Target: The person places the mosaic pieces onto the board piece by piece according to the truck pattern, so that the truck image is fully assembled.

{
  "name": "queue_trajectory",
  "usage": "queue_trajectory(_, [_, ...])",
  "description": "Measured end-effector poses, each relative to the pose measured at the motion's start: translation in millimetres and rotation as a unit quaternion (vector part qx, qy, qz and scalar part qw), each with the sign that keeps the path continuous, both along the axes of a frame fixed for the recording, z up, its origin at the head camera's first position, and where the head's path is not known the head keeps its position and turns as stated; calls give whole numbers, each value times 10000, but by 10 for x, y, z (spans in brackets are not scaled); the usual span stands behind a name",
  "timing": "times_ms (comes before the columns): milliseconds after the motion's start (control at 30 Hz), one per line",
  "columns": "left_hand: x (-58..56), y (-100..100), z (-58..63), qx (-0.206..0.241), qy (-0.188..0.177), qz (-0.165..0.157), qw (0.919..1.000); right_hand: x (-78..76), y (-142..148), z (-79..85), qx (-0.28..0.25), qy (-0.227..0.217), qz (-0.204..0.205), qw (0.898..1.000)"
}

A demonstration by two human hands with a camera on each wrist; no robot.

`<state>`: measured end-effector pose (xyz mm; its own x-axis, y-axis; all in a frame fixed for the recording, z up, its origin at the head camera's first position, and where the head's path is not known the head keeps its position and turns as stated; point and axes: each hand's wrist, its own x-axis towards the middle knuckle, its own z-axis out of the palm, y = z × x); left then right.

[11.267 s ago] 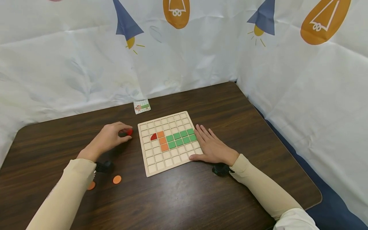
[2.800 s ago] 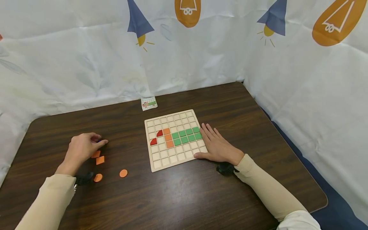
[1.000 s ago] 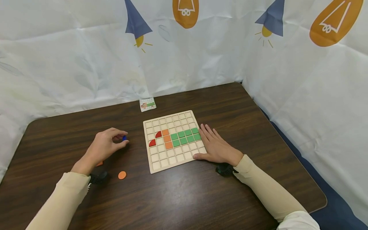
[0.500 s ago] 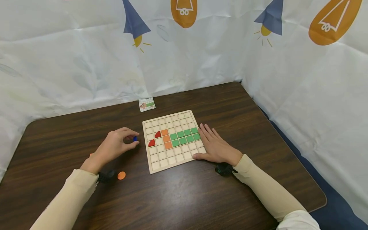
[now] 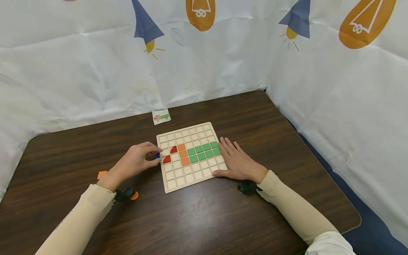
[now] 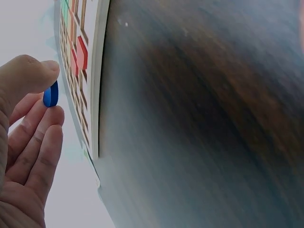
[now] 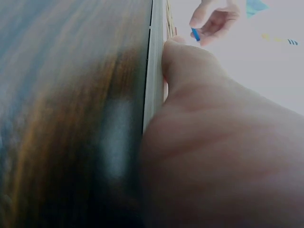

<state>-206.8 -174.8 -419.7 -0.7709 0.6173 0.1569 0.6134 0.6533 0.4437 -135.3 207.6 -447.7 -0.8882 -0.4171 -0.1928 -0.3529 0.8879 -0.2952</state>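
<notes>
My left hand [image 5: 135, 159] pinches a small, thin blue piece [image 6: 51, 95] with a rounded edge between thumb and fingertips, at the left rim of the wooden grid board [image 5: 188, 179]. On the board sit two red quarter-round pieces [image 5: 167, 159], a column of orange squares [image 5: 183, 154] and two rows of green squares [image 5: 204, 152]. My right hand [image 5: 237, 163] lies with straight fingers on the board's right edge, thumb near its front right corner. In the right wrist view, the blue piece [image 7: 195, 34] shows in the other hand's fingers.
A small printed card [image 5: 161, 116] with a coloured grid picture lies at the table's back edge. Left of the board are an orange square [image 5: 101, 174] and an orange disc [image 5: 135, 196], partly covered by the left wrist camera. White curtains [image 5: 216, 63] stand behind the table.
The left hand picked up the blue piece among the loose pieces and carried it right to the board's edge. A second red piece has come onto the board. The right hand stays put.
</notes>
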Motion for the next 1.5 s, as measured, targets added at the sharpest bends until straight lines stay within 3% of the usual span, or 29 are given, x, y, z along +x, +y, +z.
queue_trajectory(267, [-23,116,5,-42,36,-193,9998,-20,10,-31,43,12,25,10000])
queue_trajectory(733, [-87,331,-19,-79,-230,-597,9979,-22,3,-14,122,2,24,9999])
queue_trajectory(1000, [-124,362,-16,-348,-552,-784,9948,-20,5,0,116,-21,14,9999])
queue_trajectory(1233, [-184,400,4,-414,-577,-1142,9909,-8,0,4,102,-49,0,9999])
queue_trajectory(1500, [-220,429,21,-419,-726,-1291,9881,-10,0,12,87,-8,-10,10000])
